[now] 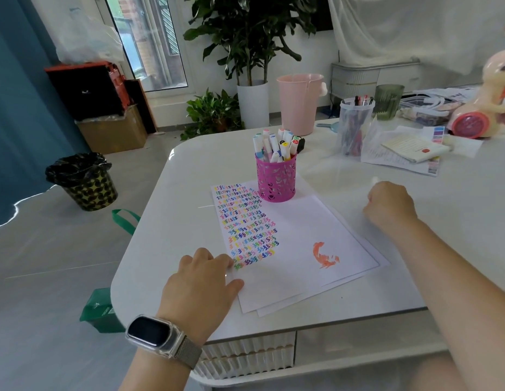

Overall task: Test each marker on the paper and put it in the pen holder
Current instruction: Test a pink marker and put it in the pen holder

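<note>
My left hand [202,280] lies flat-ish on the near left corner of the paper [296,249], fingers relaxed and spread a little, fingertips touching the sheet just beside the lowest rows of coloured test squiggles [245,224]. It holds nothing. A watch [158,335] with a metal mesh band sits on that wrist.

My right hand [390,207] rests on the white table [166,249] off the right side of the paper, near its far right edge, fingers curled under into a loose fist. I see no marker in it, though the curled fingers face away from me, so I cannot tell for sure what lies under them.

The markers [276,145] all stand upright in the pink pen holder [276,179], caps up. The holder stands on the far end of the paper, beyond both hands and roughly between them, a little nearer my right. None lies loose on the sheet.

The paper is a small stack, the top sheet slightly askew over those beneath. Squiggles fill its left column from the holder down to my left fingertips; an orange scribble [324,255] sits toward the near right, between my two hands.

Farther right on the table stand a clear tub of pens [354,128], some printed sheets [400,153] and a pink toy [485,108].
</note>
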Available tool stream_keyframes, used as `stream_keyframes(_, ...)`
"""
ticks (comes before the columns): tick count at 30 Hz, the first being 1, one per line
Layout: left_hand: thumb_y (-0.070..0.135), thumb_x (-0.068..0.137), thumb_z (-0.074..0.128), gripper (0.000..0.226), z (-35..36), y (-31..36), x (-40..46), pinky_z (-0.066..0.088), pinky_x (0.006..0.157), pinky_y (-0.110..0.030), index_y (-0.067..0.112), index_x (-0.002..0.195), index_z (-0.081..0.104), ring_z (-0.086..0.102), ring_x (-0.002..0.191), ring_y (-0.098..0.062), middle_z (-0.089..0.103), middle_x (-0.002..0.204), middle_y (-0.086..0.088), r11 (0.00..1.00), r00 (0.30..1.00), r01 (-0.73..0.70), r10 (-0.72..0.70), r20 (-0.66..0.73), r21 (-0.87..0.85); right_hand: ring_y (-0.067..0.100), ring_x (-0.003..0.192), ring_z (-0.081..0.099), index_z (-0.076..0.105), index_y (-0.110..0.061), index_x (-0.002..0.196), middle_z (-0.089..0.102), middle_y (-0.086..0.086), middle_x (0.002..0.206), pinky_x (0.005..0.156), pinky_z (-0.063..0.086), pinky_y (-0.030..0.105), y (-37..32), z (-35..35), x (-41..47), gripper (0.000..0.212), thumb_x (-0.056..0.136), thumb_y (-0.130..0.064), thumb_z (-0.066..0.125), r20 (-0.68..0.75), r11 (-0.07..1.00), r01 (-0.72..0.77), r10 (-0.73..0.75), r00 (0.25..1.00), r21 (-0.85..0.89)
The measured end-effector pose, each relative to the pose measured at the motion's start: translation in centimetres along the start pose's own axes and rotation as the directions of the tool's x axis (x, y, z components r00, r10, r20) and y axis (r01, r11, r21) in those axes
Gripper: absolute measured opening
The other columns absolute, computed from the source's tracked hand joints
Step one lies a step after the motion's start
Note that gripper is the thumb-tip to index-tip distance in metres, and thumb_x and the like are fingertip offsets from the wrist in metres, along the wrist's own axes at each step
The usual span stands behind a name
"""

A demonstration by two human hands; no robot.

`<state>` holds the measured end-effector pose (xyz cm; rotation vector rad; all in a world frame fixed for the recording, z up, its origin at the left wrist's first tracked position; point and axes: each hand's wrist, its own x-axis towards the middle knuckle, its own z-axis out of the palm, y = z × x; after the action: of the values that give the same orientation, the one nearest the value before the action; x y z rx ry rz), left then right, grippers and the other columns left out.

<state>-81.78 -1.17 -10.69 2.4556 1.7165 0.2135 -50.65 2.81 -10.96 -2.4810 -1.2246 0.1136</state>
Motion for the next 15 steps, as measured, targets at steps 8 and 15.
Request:
stream_keyframes(8,0.052,0.093,0.038,0.045,-0.1,0.0,0.0,0.045,0.088,-0.028,0.034,0.134,0.041,0.042,0.115,-0.014,0.043,0.123,0.007,1.0,1.0,-0.005,0.005,0.021,0.022,0.031,0.11,0.055,0.049,-0.011,0.132,0.056,0.013,0.127,0.082,0.047,0.031,-2.2,-0.5,-1.3,0.055,0.08,-0.002,0.061,0.229,0.995,0.093,-0.097,0.969,0.029)
stream_keyframes(15,0.053,0.093,0.036,0.049,0.0,-0.1,-0.2,0.043,0.092,-0.028,0.029,0.136,0.037,0.038,0.121,-0.016,0.039,0.132,0.005,1.0,1.0,0.0,0.0,-0.01,0.021,0.033,0.103,0.056,0.047,-0.003,0.126,0.057,0.017,0.12,0.081,0.047,0.034,-1.3,-0.9,-2.8,0.048,0.08,-0.003,0.062,0.195,0.995,0.013,-0.033,0.98,0.101)
